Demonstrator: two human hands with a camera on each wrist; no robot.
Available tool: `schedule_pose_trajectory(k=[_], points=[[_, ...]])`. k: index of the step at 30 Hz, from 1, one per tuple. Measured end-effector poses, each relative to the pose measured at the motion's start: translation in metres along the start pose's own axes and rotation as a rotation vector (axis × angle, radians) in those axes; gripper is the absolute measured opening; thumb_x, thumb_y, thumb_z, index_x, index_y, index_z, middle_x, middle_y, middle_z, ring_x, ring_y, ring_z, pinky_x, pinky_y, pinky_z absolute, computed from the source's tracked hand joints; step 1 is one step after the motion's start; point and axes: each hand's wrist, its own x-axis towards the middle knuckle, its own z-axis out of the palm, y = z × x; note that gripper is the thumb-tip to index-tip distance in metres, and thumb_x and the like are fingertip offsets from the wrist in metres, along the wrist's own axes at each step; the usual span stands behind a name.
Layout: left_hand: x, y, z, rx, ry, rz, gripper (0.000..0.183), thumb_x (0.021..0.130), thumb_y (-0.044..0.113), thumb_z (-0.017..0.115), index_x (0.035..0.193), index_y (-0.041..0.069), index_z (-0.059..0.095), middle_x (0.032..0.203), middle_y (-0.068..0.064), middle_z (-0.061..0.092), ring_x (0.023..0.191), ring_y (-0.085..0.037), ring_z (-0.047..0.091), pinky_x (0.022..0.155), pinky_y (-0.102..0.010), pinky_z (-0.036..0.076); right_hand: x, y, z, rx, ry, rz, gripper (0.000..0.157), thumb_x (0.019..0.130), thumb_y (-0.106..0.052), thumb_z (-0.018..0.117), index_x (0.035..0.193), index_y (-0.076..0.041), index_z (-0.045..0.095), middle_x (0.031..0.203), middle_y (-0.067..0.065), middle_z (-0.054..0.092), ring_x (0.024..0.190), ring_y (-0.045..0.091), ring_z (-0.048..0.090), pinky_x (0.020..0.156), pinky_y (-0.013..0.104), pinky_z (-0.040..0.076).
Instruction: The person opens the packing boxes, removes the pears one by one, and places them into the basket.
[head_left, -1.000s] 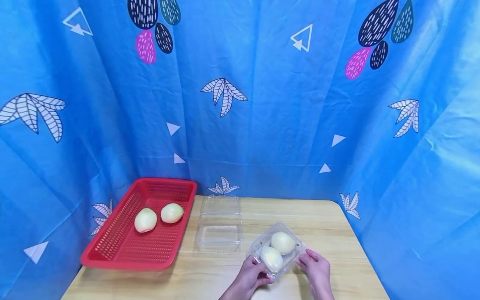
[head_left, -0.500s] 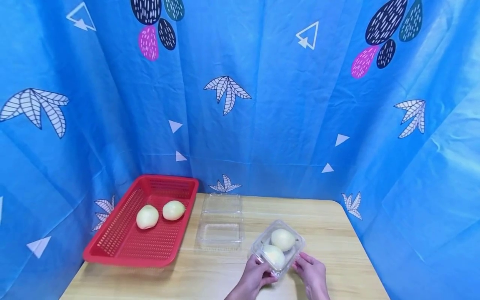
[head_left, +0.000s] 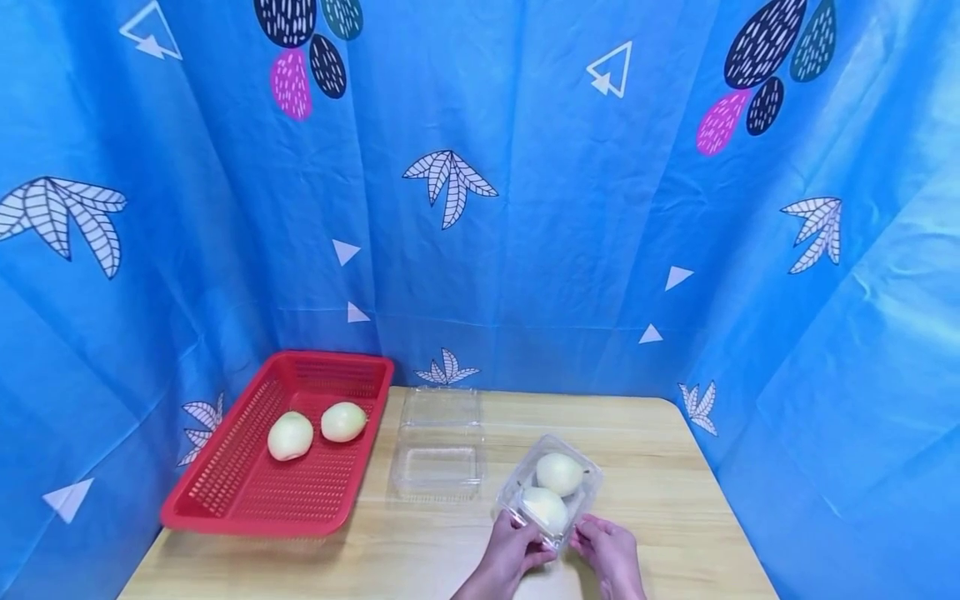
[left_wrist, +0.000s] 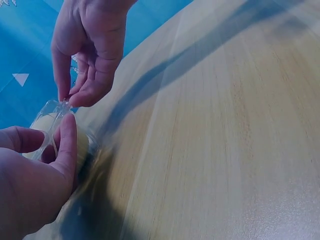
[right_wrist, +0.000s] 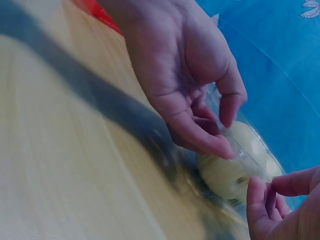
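A clear plastic clamshell box (head_left: 525,475), closed over two pale round fruits (head_left: 558,475) with short dark stems, like pears, sits at an angle at the table's front right. My left hand (head_left: 504,554) pinches its near left edge between thumb and fingers. At the near right corner, my right hand (head_left: 611,550) pinches the rim with thumb and fingertips. In the left wrist view, both hands grip the joined edges of lid and base close together. The right wrist view shows a pale fruit (right_wrist: 225,175) through the plastic, beyond the fingers.
A red perforated plastic basket (head_left: 247,525) stands at the left, with two similar pale fruits (head_left: 290,436) inside. Behind and left of the hands, an opened clear clamshell (head_left: 438,471) lies flat on the wooden table (head_left: 420,550). Blue patterned curtains (head_left: 480,275) enclose the back and sides.
The right hand has slid left along the box's edge toward the near corner, closer to the left hand. The box has turned slightly; the left hand keeps its hold.
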Motion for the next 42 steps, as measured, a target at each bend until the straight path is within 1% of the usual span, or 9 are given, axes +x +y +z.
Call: schedule_pose_trajectory(k=[5,15,19,22,29,34,37,40,42], points=[[0.000,0.001,0.000,-0.010,-0.005,0.003,0.051,0.081,-0.007,0.056,0.127,-0.006,0.035,0.103,-0.016,0.060,0.084,-0.022,0.064,0.075,-0.032,0.065,-0.002,0.000,0.001,-0.021,-0.022,-0.006,0.036,0.096,-0.001,0.064,0.122,0.022,0.056,0.089,0.006,0.072,0.079,0.012,0.070,0.075,0.022,0.063],[-0.003,0.003,0.002,-0.009,-0.005,-0.010,0.052,0.087,-0.006,0.057,0.134,-0.007,0.033,0.112,-0.021,0.060,0.092,-0.026,0.068,0.080,-0.034,0.065,-0.003,-0.006,-0.001,-0.116,-0.113,0.000,0.042,0.090,0.004,0.063,0.124,0.025,0.051,0.104,0.012,0.069,0.084,0.016,0.071,0.080,0.026,0.064],[-0.004,0.003,0.003,-0.020,-0.008,-0.005,0.049,0.088,-0.006,0.057,0.131,-0.007,0.033,0.111,-0.021,0.059,0.093,-0.027,0.067,0.081,-0.035,0.066,-0.003,-0.006,0.000,-0.133,-0.095,0.003,0.042,0.089,0.003,0.064,0.124,0.023,0.052,0.101,0.011,0.069,0.083,0.016,0.069,0.077,0.025,0.063],[-0.005,0.003,0.004,-0.032,-0.017,0.001,0.053,0.089,-0.006,0.057,0.135,-0.008,0.032,0.115,-0.023,0.059,0.096,-0.028,0.068,0.083,-0.038,0.066,-0.003,-0.004,0.001,-0.146,-0.079,0.000,0.040,0.089,0.002,0.064,0.122,0.021,0.053,0.097,0.009,0.068,0.082,0.016,0.066,0.074,0.023,0.061],[-0.006,0.003,0.005,-0.037,-0.008,0.009,0.050,0.089,-0.007,0.058,0.133,-0.008,0.035,0.117,-0.025,0.061,0.096,-0.027,0.070,0.086,-0.038,0.066,-0.002,-0.003,0.003,-0.183,-0.089,-0.023,0.023,0.095,-0.002,0.059,0.111,0.014,0.060,0.088,0.006,0.064,0.081,0.016,0.062,0.070,0.022,0.060],[-0.008,0.003,0.005,-0.057,-0.022,0.015,0.062,0.089,-0.006,0.059,0.144,-0.007,0.031,0.123,-0.027,0.058,0.097,-0.028,0.071,0.087,-0.040,0.066,-0.004,-0.004,0.004,-0.224,-0.090,-0.035,0.021,0.098,-0.005,0.058,0.108,0.013,0.060,0.087,0.008,0.065,0.079,0.017,0.063,0.069,0.024,0.061],[-0.009,0.003,0.003,-0.068,-0.036,0.023,0.064,0.089,-0.006,0.059,0.145,-0.009,0.028,0.128,-0.031,0.054,0.101,-0.030,0.072,0.088,-0.042,0.065,-0.004,-0.004,0.004,-0.252,-0.104,-0.042,0.018,0.098,-0.004,0.058,0.104,0.012,0.061,0.085,0.009,0.066,0.076,0.017,0.064,0.068,0.026,0.062],[-0.010,0.004,0.002,-0.077,-0.035,0.020,0.057,0.089,-0.006,0.060,0.138,-0.010,0.030,0.129,-0.034,0.053,0.102,-0.031,0.072,0.089,-0.043,0.065,-0.005,-0.003,0.006,-0.280,-0.130,-0.050,0.013,0.097,-0.003,0.058,0.097,0.010,0.062,0.083,0.009,0.067,0.073,0.017,0.065,0.067,0.027,0.062],[-0.009,0.004,0.003,-0.078,-0.031,0.012,0.048,0.089,-0.006,0.060,0.128,-0.010,0.032,0.128,-0.034,0.052,0.101,-0.032,0.073,0.089,-0.043,0.065,-0.006,-0.004,0.006,-0.301,-0.140,-0.058,0.011,0.096,-0.002,0.057,0.093,0.008,0.060,0.082,0.009,0.067,0.071,0.017,0.065,0.067,0.028,0.063]])
